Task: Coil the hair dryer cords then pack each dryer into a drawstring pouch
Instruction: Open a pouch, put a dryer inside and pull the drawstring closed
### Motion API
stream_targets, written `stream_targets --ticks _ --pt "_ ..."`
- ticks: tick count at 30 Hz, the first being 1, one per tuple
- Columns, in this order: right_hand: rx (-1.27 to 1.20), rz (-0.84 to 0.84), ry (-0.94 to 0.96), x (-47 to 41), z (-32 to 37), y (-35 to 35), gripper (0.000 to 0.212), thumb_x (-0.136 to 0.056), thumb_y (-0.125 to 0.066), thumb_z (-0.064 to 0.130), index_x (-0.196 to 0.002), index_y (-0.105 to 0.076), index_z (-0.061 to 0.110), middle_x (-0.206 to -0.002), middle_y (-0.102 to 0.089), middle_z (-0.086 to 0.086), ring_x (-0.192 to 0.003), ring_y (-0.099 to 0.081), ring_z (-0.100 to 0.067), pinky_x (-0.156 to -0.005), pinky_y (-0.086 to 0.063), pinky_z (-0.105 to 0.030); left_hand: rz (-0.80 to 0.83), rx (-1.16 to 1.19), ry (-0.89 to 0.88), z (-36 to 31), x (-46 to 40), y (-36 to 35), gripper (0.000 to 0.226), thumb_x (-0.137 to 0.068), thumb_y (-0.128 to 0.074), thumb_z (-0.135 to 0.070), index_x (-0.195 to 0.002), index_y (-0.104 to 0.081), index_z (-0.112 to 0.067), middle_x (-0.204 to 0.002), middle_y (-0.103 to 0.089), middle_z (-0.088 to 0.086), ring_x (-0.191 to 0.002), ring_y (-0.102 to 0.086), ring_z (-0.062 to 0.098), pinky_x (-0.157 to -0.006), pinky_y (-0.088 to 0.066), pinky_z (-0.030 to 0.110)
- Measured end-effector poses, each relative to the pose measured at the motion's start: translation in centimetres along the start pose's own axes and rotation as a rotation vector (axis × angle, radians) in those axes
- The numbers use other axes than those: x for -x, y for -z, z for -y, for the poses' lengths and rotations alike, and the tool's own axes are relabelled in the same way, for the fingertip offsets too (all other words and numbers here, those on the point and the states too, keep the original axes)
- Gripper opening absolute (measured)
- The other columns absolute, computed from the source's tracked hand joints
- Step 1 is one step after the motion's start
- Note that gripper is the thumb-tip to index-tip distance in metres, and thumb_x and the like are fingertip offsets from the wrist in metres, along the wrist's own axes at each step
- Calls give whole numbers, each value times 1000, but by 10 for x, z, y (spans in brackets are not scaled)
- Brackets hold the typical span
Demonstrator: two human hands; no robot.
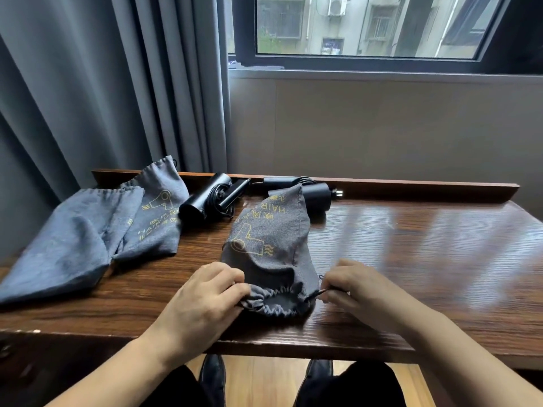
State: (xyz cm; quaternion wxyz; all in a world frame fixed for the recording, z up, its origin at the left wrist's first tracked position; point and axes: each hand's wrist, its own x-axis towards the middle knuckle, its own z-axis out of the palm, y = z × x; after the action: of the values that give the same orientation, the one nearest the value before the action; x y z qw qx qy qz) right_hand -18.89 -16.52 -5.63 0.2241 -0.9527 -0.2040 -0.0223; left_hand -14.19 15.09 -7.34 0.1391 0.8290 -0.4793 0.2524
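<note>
The dark wooden table was the largest thing before us, stretching well beyond our fingertips to a raised back edge under the window, with grey curtains hanging far off to the left of our fingers. Two flat grey pouches lay overlapping well to the left of our left hand, the upper one printed with a yellow dryer emblem.

Between our two hands sat the bulging grey drawstring pouch, its gathered mouth toward us and its closed end pointing away. Our left hand's fingers were curled round the left side of the gathered rim, gripping the fabric. Our right hand pinched the thin dark drawstring where it came out at the right side of the mouth — the cord ran taut from the rim to our fingertips.

Past the pouch, well beyond our fingers, two black hair dryers lay near the back edge: one just ahead and left of our left hand's line, its cord bundled against it, and another partly hidden behind the pouch's far tip — its cord coiled beside it.
</note>
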Motion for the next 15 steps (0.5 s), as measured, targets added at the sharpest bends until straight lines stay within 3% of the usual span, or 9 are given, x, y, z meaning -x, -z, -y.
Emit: stream_targets --ticks 5,10,15 --pt "95 90 52 12 -5 -3 43 -98 -39 60 -80 -62 29 -81 -56 17 -104 -43 -2 -93 -36 -23 -9 -30 -28 2 14 3 30 -102 -49 -31 -98 -73 -14 -93 -66 -3 -78 -58 17 -71 -51 29" --pt "-127 77 -13 23 -4 3 41 -100 -36 60 -73 -59 40 -88 -54 13 -116 -43 -10 -97 -32 -22 98 -21 -20 8 21 10 35 -104 -46 -32 -73 -56 -18 -75 -53 -7 -74 -53 20 -70 -49 35" --pt "-126 71 -57 32 -16 3 51 -99 -34 61 -70 -60 28 -95 -55 12 -121 -41 -12 -105 -30 -30 154 -55 32 23 33 19 33 -103 -38 -36 -73 -43 -25 -73 -46 -11 -74 -50 17 -75 -42 33"
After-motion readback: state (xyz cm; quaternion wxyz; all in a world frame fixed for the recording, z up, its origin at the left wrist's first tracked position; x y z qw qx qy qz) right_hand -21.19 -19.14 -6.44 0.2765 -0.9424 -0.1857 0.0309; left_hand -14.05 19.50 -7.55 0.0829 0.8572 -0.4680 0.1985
